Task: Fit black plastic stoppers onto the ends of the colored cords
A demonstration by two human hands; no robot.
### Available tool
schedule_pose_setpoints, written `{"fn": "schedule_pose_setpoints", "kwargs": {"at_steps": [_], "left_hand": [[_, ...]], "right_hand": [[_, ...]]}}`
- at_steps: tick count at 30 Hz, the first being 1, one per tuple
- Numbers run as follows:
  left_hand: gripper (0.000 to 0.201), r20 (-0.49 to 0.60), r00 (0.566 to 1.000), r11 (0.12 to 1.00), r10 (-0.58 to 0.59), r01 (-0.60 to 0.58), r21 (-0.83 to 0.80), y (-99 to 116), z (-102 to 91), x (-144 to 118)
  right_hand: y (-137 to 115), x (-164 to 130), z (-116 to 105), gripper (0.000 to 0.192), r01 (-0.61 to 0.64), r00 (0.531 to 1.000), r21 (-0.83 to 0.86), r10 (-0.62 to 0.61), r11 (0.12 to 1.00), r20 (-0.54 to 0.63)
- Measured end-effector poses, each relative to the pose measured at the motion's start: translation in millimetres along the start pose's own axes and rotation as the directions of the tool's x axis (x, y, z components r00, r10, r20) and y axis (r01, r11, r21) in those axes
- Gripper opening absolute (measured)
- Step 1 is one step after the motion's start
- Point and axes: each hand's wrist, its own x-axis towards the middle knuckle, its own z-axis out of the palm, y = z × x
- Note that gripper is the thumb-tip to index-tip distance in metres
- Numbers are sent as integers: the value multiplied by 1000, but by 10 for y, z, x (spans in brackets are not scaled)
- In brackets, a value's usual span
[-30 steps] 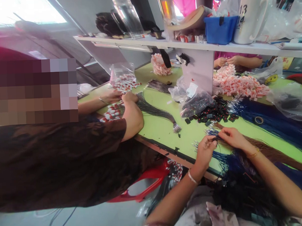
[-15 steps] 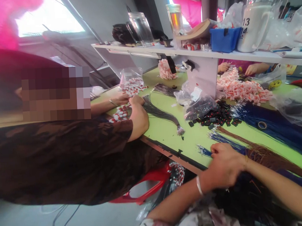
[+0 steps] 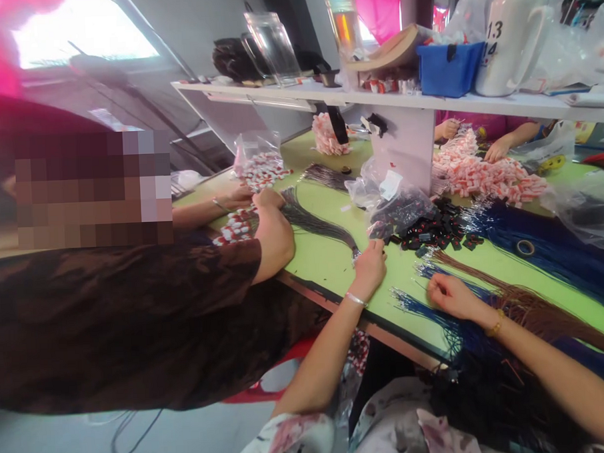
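Note:
My left hand (image 3: 371,270) reaches across the green table, its fingertips pinched together at the near edge of a heap of black connector housings (image 3: 435,227). Whatever lies between those fingers is hidden, though a dark speck shows beside them. Under its wrist side ends a bundle of dark wires (image 3: 327,227). My right hand (image 3: 452,297) is closed in a pinch, and a thin wire pokes out to the left of its fingertips. Below and around this hand lie blue wires (image 3: 418,307) with bare metal terminals, with brown wires (image 3: 526,307) to the right.
At left a co-worker's arm (image 3: 275,244) reaches to red-and-white connectors (image 3: 262,171). Another person's hands (image 3: 499,148) work beyond pink-and-white connectors (image 3: 490,175). A plastic bag (image 3: 394,206) lies behind the black heap. Above runs a shelf (image 3: 296,100) with a blue bin (image 3: 448,70) and a white mug (image 3: 511,44).
My hands, together over the near table edge before, have parted. The left has gone forward and left to the black housings; the right stays over the blue wires, with a wire now showing.

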Motion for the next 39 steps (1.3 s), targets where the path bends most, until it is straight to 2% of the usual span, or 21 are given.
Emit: {"fn": "schedule_pose_setpoints", "kwargs": {"at_steps": [2,3,4,6,7,9,11,13,16,21,28,39], "left_hand": [[24,-32,999,960,-18,8,-279,61,4,-116],[25,-26,998,892,-57,39,-451,98,9,-176],[26,10,994,782,-110,92,-616,139,17,-235],[31,145,968,491,-204,229,-841,232,37,-349],[34,224,948,354,-226,294,-888,281,47,-403],[34,359,907,143,-220,394,-908,378,63,-498],[31,443,879,-3,-178,449,-893,461,77,-577],[29,481,867,-93,-133,472,-876,519,94,-638],[31,515,853,-150,-84,500,-853,561,130,-700],[34,546,838,-192,-24,532,-825,574,189,-731],[32,557,830,-179,31,553,-814,583,176,-740],[34,553,833,-138,25,551,-823,561,150,-742]], "right_hand": [[-6,33,-3,9,-23,999,130,28,991,-32],[-20,51,-5,10,-23,998,184,33,983,-53],[-39,69,-8,10,-14,997,230,32,973,-74],[-89,99,-14,11,13,993,296,22,955,-115],[-118,109,-17,12,21,991,317,21,948,-130],[-174,113,-19,12,22,987,334,32,942,-156],[-218,101,-16,12,12,983,318,48,948,-178],[-243,80,-10,12,6,981,289,50,957,-188],[-236,54,3,13,10,978,242,40,970,-204],[-173,38,17,14,4,971,148,32,989,-238],[-175,26,28,11,-3,959,73,24,997,-283],[-183,33,47,14,17,954,11,-13,1000,-300]]}}
